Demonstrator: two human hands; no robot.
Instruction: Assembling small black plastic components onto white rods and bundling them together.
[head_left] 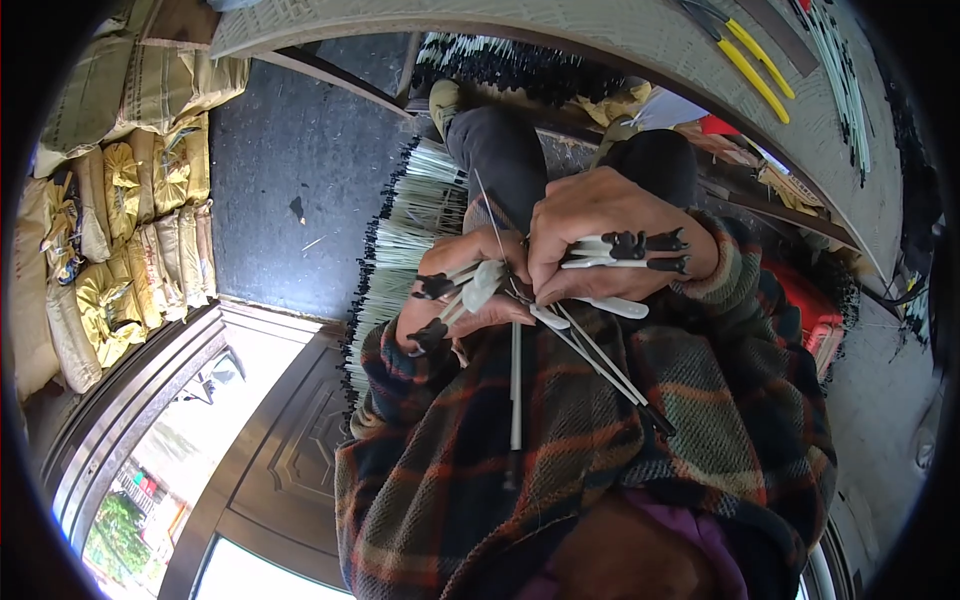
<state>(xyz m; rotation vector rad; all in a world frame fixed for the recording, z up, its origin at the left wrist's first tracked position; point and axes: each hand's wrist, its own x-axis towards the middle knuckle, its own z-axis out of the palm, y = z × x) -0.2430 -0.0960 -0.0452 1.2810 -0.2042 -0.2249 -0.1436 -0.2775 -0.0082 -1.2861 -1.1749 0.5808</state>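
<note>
In front of my plaid jacket, both hands are close together over a loose cluster of thin pale rods [600,362] with black ends. My left hand [462,252] is closed around some of them; a rounded white plastic piece [484,287] lies over its fingers, and black tips stick out past the palm. My right hand [608,208] pinches at the crossing point, with several black-tipped rods [600,254] lying across its fingers. A flat white tab [620,307] juts out below it. One thin wire [488,205] rises between the hands. The fingertips hide the exact joint.
A thick pile of pale rods with black ends [415,225] lies beside me on the left. Wrapped sacks [130,240] are stacked farther left, above an open doorway. The curved worktable [600,35] holds yellow-handled pliers [755,75] and a rod bundle [845,90]. Something red [805,315] is at my right.
</note>
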